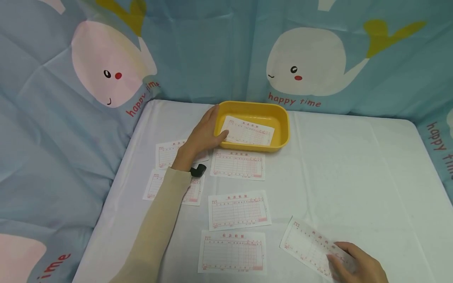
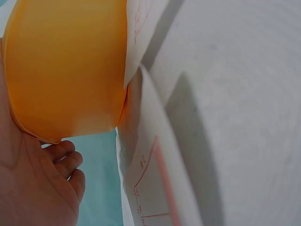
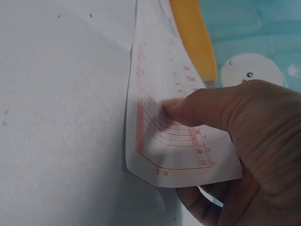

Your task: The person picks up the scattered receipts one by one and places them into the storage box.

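Observation:
My left hand grips the left end of a yellow plastic tray, its thumb over the front left corner. Fingers curl past the tray's edge in the left wrist view. Inside the tray lies a printed receipt slip, white with red lines. At the lower right, my right hand pinches another receipt slip by its right end, thumb on the printed face. That slip is tilted and bends under the thumb in the right wrist view.
Three slips form a column below the tray: one near its front, one midway, one lowest. Two more, an upper slip and a lower slip, lie partly under the left arm. A whale-print curtain stands behind the white-covered table.

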`<state>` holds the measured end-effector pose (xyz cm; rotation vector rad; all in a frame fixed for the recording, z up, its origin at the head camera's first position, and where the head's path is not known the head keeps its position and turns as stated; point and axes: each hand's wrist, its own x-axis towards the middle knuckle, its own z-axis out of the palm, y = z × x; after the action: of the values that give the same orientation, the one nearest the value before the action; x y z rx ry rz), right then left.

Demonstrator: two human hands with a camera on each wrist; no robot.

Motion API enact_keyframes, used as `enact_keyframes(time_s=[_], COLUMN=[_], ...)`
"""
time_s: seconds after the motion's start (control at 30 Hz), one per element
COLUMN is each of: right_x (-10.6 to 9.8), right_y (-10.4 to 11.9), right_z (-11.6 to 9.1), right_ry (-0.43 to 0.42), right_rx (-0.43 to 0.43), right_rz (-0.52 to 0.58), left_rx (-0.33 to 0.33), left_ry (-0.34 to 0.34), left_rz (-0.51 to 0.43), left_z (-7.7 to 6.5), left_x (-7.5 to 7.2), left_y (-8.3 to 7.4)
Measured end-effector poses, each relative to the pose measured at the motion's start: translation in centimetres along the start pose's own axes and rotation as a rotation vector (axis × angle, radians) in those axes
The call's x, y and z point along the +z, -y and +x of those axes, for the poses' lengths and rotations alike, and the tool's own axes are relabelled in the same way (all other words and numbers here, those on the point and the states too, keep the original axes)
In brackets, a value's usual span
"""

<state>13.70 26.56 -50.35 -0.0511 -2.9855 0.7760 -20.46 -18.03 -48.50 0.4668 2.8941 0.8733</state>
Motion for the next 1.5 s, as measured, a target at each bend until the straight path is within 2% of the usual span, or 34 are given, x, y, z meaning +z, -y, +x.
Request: enact_keyframes(time_s=[0.1,0.17,0.23,0.37,0.47,0.67,0.87,1.17,1.37,1.5], right_x=[0.2,0.2,0.2,0.1,0.0,-0.1,-0.3,-0.5,-1.6,-2.5], right_y=[-0.1,-0.2,-0.1,0.4,0.9,1.4,1.6,2.5,4.2,5.6], right_z=[0.1,0.1,0.2,0.2,0.3,0.9,2.0,5.9,9.6,12.5], right_ry=[-0.061,-0.078,-0.083,-0.08,-0.086,-0.102,-0.13,-0.131,-0.083,-0.095], right_rx=[-0.09,-0.119,-0.114,-0.031,0.005,-0.002,-0.006,-0.1,-0.147,-0.154], right_rz=[0.061,0.088,0.092,0.065,0.109,0.211,0.218,0.305,0.376,0.394], left_rx=[0.006,0.008,0.007,0.004,0.006,0.001,-0.003,-0.014,-0.016,-0.01], left_ry=[0.002,0.002,0.004,0.005,0.004,0.004,0.008,0.012,0.018,0.019], left_rz=[0.0,0.002,0.002,0.003,-0.003,-0.005,-0.004,0.006,0.0,-0.007], left_z=[0.0,0.0,0.1,0.1,0.1,0.0,0.0,-0.2,-0.1,-0.1], left_x=[-0.1,-0.1,0.0,0.0,0.0,-0.1,-0.2,-0.2,-0.3,-0.2], left_y=[0.0,0.1,0.1,0.2,0.2,-0.1,-0.2,-0.1,-0.2,-0.2])
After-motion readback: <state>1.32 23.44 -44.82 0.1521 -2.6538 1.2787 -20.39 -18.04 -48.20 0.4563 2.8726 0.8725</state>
